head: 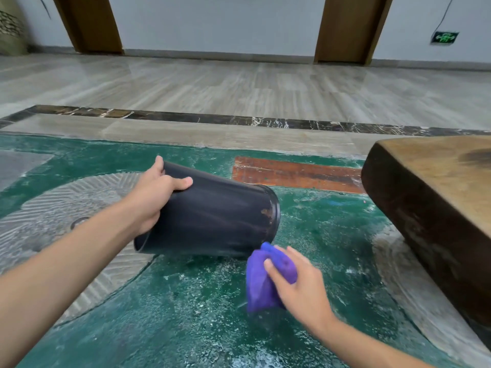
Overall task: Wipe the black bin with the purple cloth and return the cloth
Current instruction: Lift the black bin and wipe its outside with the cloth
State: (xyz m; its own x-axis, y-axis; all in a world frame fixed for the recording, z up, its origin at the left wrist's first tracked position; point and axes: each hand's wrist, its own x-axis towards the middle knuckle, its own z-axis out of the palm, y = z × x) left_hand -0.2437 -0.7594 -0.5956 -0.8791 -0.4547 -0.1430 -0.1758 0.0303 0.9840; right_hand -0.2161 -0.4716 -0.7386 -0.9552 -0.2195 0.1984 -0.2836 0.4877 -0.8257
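Note:
The black bin (212, 216) lies tilted on its side over the green floor, one end pointing right and away. My left hand (155, 192) grips the bin's near left end, thumb on top of the wall. The purple cloth (261, 282) is bunched in my right hand (300, 285), which holds it just below and to the right of the bin's right-hand end. The top of the cloth nearly touches the bin's lower edge. A rusty brown smear marks the bin's wall near that end.
A thick dark wooden slab (430, 208) stands close on the right. The worn green floor (186, 314) is speckled with white grit. A reddish board (295, 173) lies behind the bin. Grey tiles, a dark marble strip and two wooden door frames lie beyond.

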